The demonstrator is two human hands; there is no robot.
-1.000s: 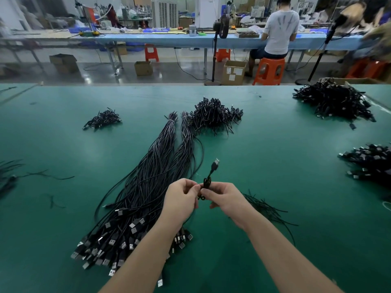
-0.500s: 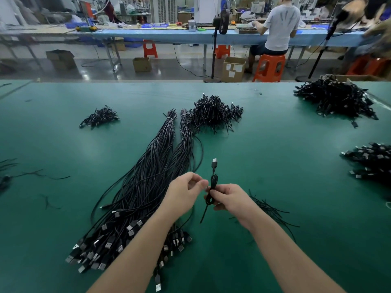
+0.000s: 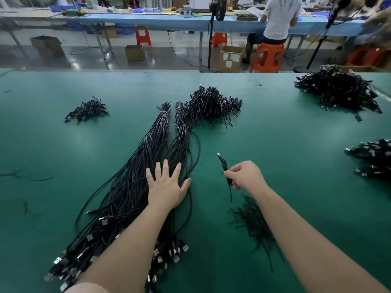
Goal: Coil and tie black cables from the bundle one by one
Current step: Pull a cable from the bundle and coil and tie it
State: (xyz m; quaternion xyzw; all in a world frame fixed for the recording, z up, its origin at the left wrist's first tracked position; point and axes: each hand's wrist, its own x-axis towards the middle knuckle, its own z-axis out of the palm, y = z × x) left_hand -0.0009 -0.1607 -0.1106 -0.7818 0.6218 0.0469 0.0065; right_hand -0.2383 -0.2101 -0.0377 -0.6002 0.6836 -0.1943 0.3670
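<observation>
A long bundle of black cables lies on the green table, running from near my body up to the middle. Silver plugs crowd its near end. My left hand lies flat over the bundle with its fingers spread. To its right, my right hand pinches a small coiled and tied black cable. The cable's plug end points up and away, and a loose tail hangs below my fingers. A loose heap of black twist ties lies on the table under my right forearm.
A pile of coiled cables sits beyond the bundle's far end. Smaller and larger piles lie at the left, far right and right edge. Behind the table a person sits on an orange stool.
My left hand has let go of the small coiled cable and moved left, spreading flat onto the bundle. My right hand keeps the coiled cable and has shifted slightly right.
</observation>
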